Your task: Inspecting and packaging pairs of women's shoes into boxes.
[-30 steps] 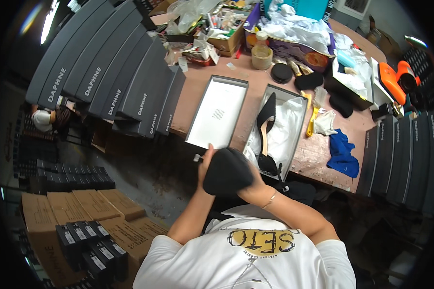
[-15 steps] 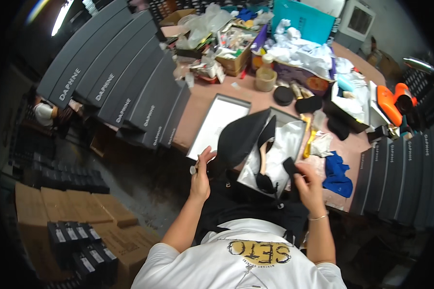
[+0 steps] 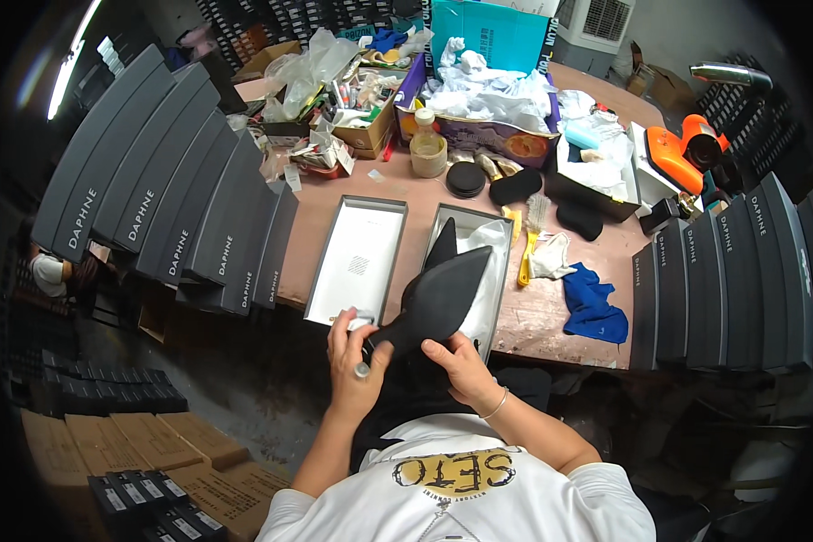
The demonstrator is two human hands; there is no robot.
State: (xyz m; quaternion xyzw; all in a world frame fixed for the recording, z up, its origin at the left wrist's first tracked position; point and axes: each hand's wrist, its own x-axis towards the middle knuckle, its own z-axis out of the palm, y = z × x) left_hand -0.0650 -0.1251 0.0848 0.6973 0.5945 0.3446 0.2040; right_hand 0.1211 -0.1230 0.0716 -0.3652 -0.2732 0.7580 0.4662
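Observation:
A black pointed shoe is held up in front of me, over the near part of an open shoe box. My left hand grips its narrow end, with a small whitish piece at the fingertips and a small grey cylindrical thing beside the palm. My right hand closes on the shoe's near side, the thumb against it and the other fingers partly hidden. Behind it, another black shoe sits in the box by white tissue paper.
The box lid lies left of the box. Stacked grey shoe boxes rise at the left, more at the right. A blue cloth, yellow-handled brush, jar and orange tool are on the table.
My right hand has moved left onto the shoe. A small dark piece it held earlier no longer shows. The shoe has turned, its pointed end now up and right. The head view has shifted.

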